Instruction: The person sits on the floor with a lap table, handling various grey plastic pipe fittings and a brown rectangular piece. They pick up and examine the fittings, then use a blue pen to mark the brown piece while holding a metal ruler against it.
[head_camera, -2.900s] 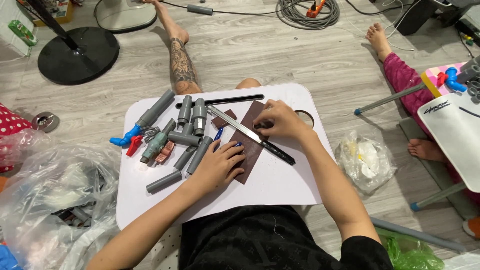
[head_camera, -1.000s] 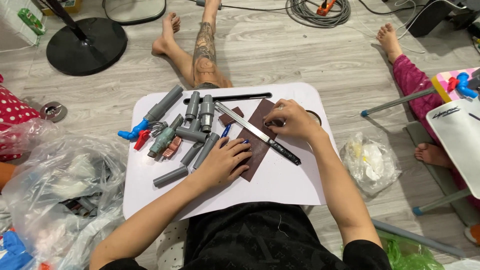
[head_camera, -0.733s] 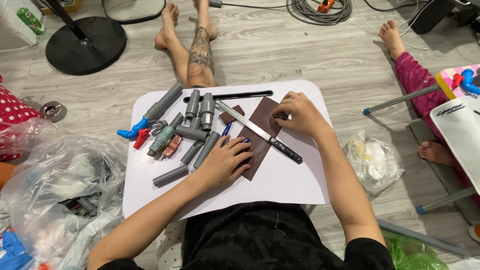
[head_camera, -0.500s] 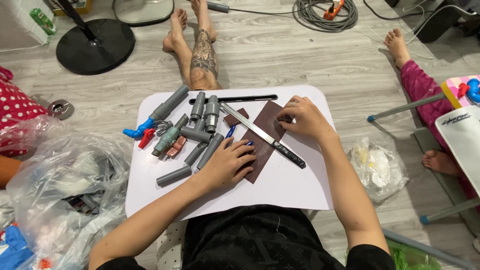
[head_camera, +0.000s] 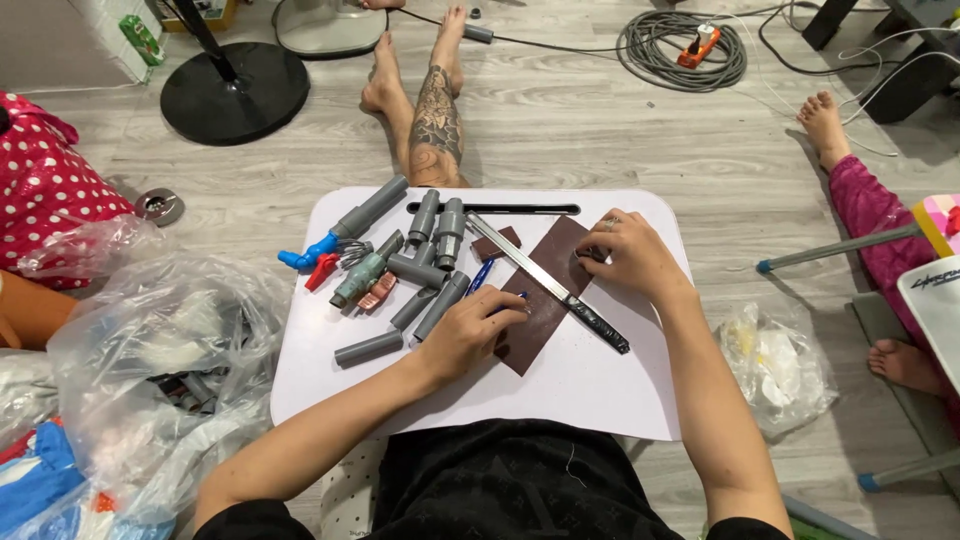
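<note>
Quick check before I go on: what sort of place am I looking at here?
Probably a room at home, used as a floor workspace: wood-look floor, a low white lap table with grey pipe pieces, and a coiled extension cable.

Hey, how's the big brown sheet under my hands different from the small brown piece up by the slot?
The big brown sheet is far larger and long; the small brown piece is a short scrap. Both the left hand and the right hand press on the sheet, while the scrap lies untouched. The blade crosses the sheet but only runs beside the scrap. Both are dark brown, flat on the white tray.
</note>
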